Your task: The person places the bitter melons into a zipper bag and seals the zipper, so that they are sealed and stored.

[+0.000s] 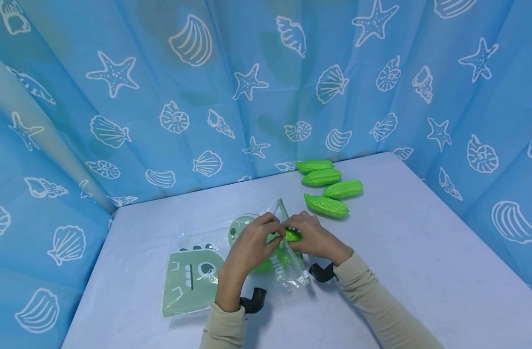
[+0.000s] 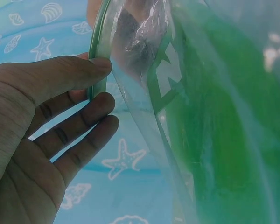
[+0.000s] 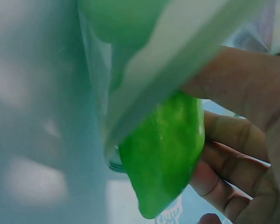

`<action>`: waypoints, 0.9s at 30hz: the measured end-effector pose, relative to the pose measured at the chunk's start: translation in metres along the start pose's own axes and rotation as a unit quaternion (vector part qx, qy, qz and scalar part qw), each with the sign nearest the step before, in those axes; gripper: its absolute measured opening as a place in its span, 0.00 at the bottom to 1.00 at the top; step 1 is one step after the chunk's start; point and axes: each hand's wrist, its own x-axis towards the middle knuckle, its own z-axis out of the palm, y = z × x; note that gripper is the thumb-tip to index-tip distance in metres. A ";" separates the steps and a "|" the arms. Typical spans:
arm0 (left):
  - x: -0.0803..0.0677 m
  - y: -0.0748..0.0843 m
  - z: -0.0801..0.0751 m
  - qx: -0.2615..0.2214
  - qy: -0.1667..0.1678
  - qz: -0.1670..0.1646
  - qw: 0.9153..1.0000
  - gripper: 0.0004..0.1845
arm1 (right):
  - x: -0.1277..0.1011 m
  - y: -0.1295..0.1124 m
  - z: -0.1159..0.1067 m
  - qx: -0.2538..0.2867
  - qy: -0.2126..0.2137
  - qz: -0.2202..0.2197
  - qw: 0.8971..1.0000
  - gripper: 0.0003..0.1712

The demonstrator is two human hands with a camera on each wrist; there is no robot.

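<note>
My left hand (image 1: 254,246) pinches the zip edge (image 2: 99,60) of a clear zip bag (image 1: 278,278) between thumb and forefinger, its other fingers spread beside the edge. The bag has green cartoon print and a white slider. My right hand (image 1: 315,237) grips a bright green toy bitter melon (image 3: 163,144), partly inside the bag's mouth with its pointed tip sticking out. More green shapes (image 2: 228,116) show blurred through the plastic. The bag's mouth faces right, toward the right hand.
Several more toy bitter melons (image 1: 326,206) lie at the back right of the white table (image 1: 423,252). A second printed bag (image 1: 189,286) lies flat at the left. A blue shell-patterned curtain (image 1: 248,121) hangs behind and around the table.
</note>
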 end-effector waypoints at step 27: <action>0.001 0.001 -0.001 -0.015 -0.015 -0.025 0.999 0.06 | -0.008 0.037 -0.032 -0.015 0.111 0.112 0.987 0.25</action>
